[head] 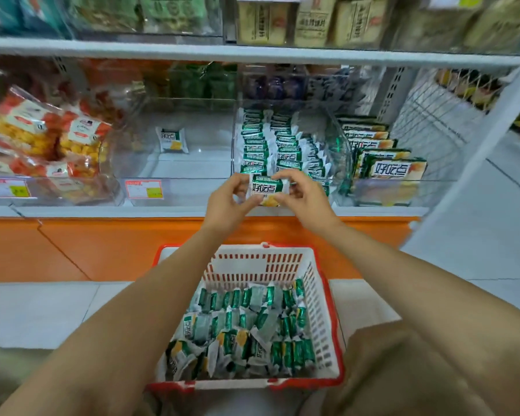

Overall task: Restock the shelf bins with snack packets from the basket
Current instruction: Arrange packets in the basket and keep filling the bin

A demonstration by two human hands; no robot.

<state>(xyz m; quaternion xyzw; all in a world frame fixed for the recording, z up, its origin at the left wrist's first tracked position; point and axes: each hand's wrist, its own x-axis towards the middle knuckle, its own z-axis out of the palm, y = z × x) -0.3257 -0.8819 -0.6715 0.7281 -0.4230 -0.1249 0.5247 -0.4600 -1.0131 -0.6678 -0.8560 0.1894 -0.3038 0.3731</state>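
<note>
At the front lip of the clear middle bin (341, 145), both hands hold one green-and-white snack packet (267, 187). The left hand (227, 202) pinches its left end and the right hand (303, 195) pinches its right end, fingers curled round the wrapper. The packet is level, printed face towards the camera, just in front of the rows of matching packets (270, 142) standing on edge inside that bin.

The step in hand looks like placing. This one packet is out of the basket (324, 298) and is being squared up before it joins the front of a row. The next move calls for tipping the packet upright and sliding it over the bin's front wall into a gap. It should go in without knocking over the thin packets standing there. One hand would likely have to let go so that the other can reach in.

Much of the task seems left to do. The basket sits on the floor between the forearms, with a loose heap of packets (237, 334) in it. The neighbouring bin (138, 166) to the left holds only a single packet (172, 140), so it probably needs filling too.
</note>
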